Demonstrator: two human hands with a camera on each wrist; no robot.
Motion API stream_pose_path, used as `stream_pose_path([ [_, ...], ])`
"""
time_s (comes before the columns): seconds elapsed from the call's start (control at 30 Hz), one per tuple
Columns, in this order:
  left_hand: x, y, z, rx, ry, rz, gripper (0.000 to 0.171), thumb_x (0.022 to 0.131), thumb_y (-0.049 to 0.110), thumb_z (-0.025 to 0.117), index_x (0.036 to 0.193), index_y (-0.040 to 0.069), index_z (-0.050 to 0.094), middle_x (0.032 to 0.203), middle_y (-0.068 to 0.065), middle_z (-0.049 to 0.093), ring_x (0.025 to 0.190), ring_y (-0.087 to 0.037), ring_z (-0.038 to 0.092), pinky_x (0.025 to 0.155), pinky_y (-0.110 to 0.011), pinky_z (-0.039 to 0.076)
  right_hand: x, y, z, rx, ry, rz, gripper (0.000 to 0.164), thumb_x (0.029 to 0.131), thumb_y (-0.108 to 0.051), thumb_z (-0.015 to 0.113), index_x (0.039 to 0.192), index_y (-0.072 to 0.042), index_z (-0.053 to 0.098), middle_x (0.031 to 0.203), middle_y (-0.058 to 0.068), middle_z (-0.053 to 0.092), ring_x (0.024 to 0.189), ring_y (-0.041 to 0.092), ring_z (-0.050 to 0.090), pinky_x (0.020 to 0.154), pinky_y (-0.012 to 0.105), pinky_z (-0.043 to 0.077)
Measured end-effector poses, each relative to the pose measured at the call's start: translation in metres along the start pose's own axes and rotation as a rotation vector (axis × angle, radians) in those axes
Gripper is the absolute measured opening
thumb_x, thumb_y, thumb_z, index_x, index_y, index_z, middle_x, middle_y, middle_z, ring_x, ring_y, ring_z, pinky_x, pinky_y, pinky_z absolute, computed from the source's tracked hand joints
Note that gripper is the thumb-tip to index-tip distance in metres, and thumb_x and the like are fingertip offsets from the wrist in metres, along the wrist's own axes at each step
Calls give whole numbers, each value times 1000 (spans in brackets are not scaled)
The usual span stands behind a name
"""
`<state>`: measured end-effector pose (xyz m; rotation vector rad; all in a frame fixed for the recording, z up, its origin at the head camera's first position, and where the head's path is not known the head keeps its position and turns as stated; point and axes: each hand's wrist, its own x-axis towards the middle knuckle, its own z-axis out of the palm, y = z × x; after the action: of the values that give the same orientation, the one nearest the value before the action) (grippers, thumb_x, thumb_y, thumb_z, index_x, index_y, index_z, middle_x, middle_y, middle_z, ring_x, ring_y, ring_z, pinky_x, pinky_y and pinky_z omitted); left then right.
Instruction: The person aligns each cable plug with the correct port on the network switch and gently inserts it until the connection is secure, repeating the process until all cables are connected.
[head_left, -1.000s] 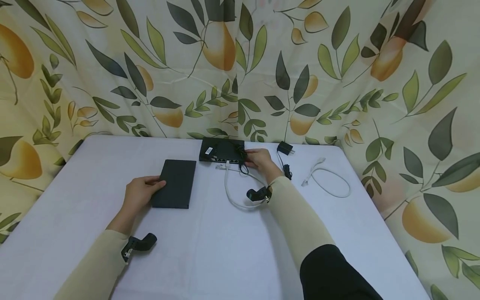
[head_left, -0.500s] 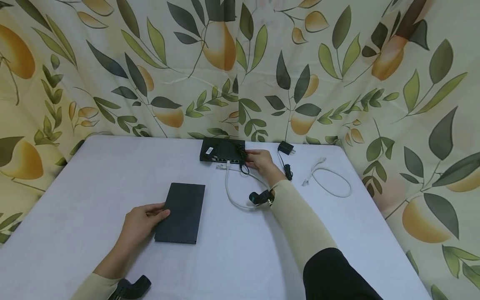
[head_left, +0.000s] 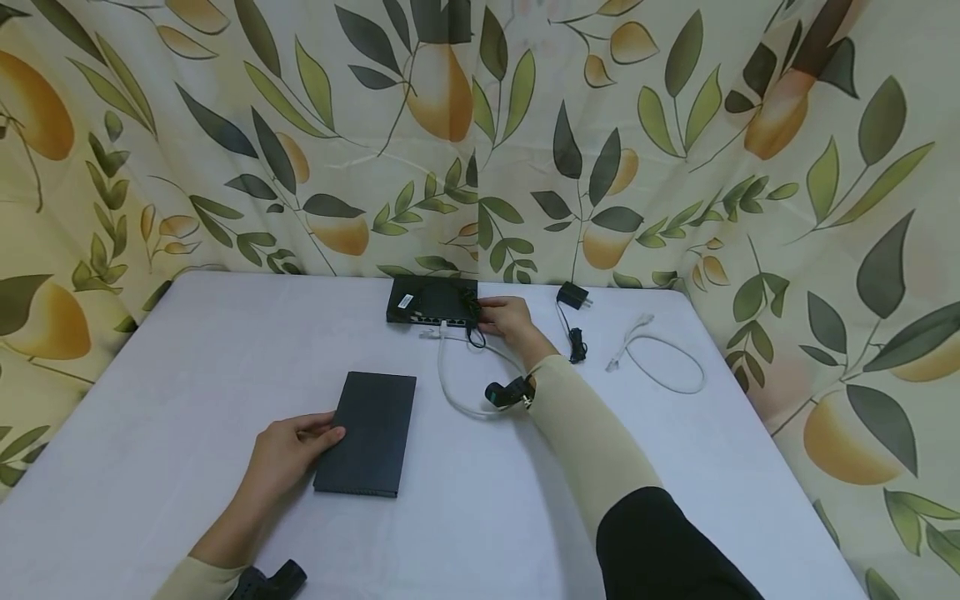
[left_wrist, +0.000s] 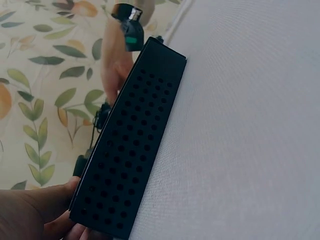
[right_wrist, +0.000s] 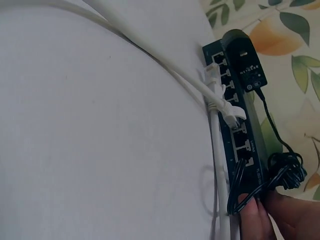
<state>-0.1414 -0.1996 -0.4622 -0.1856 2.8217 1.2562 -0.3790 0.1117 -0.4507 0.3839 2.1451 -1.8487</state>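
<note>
My left hand [head_left: 281, 462] holds a flat black box [head_left: 365, 433] by its left edge on the white table. In the left wrist view, rows of round vent holes line the side of this box [left_wrist: 132, 135], with thumb and fingers pinching its near corner. At the table's back, my right hand [head_left: 510, 321] grips the right end of a black network switch [head_left: 431, 300]. A power adapter [right_wrist: 245, 57] lies on top of that switch, its cord bundled [right_wrist: 287, 170] beside my fingers. One plug of a white network cable [right_wrist: 175, 75] sits in a port; its other plug lies against the front.
A second black power adapter [head_left: 573, 294] with a bundled cord [head_left: 576, 346] lies right of my right hand. Farther right is a loose white network cable [head_left: 615, 362]. A leaf-and-fruit patterned curtain [head_left: 420, 192] hangs behind the white-covered table [head_left: 480, 533].
My left hand has drawn the flat black box toward me and slightly right. My right hand and the network switch, with its cable, have shifted a little to the left.
</note>
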Motion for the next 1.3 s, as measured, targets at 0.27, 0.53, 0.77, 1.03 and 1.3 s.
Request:
stream_pose_path([
  [0.27, -1, -2, 0, -7, -9, -7, 51, 88, 38, 74, 123, 1, 68, 103, -13, 75, 82, -18, 72, 67, -29, 53, -1, 0, 21, 21, -8, -13, 33, 95, 3, 58, 126, -2, 65, 124, 20, 65, 89, 17, 66, 63, 18, 56],
  [0.53, -5, -4, 3, -14, -32, -7, 49, 88, 39, 74, 122, 4, 69, 101, -10, 76, 90, -21, 72, 79, -38, 55, -3, -4, 40, 14, -21, -16, 31, 95, 2, 59, 124, -2, 67, 123, 20, 65, 90, 17, 65, 68, 20, 58],
  [0.77, -6, -4, 5, -24, -23, -9, 48, 87, 37, 75, 121, 3, 69, 100, -10, 76, 86, -18, 71, 71, -32, 53, 0, -4, 56, -12, -28, -51, 29, 94, 2, 60, 122, 1, 67, 120, 22, 66, 94, 20, 66, 73, 23, 58],
  [1.03, -5, -5, 6, -26, -21, -8, 48, 87, 36, 75, 121, 3, 69, 101, -10, 76, 84, -16, 71, 69, -29, 53, -2, -8, 57, -55, -5, -66, 27, 92, 0, 62, 118, 1, 69, 114, 22, 69, 89, 19, 68, 70, 24, 59],
  [1.3, -3, -5, 3, -17, 3, 8, 47, 88, 37, 74, 121, 4, 69, 101, -8, 76, 89, -19, 72, 81, -40, 55, -54, -17, 34, -42, 52, -216, 27, 94, -9, 64, 117, 5, 68, 110, 23, 71, 86, 24, 73, 74, 28, 60],
])
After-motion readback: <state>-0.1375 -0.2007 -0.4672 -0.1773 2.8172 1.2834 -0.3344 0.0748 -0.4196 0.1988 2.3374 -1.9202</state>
